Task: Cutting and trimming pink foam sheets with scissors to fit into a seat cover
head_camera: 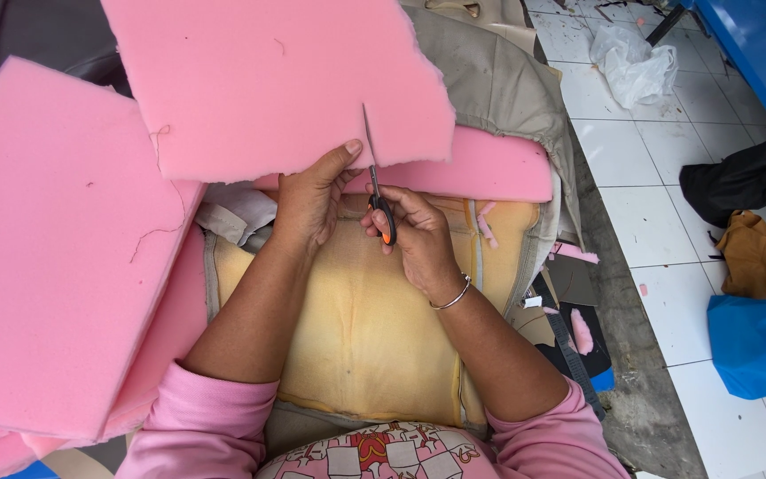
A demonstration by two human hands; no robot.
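Between hands: scissors cutting into pink foam sheet edge

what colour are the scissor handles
Black with orange inside the loops, on the scissors in the right hand; head view.

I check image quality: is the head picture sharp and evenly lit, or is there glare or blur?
Head view: soft, even daylight, sharp on the scissors, both hands and pink foam sheet; mild glare on the white floor tiles; slight wide-angle bending at edges.
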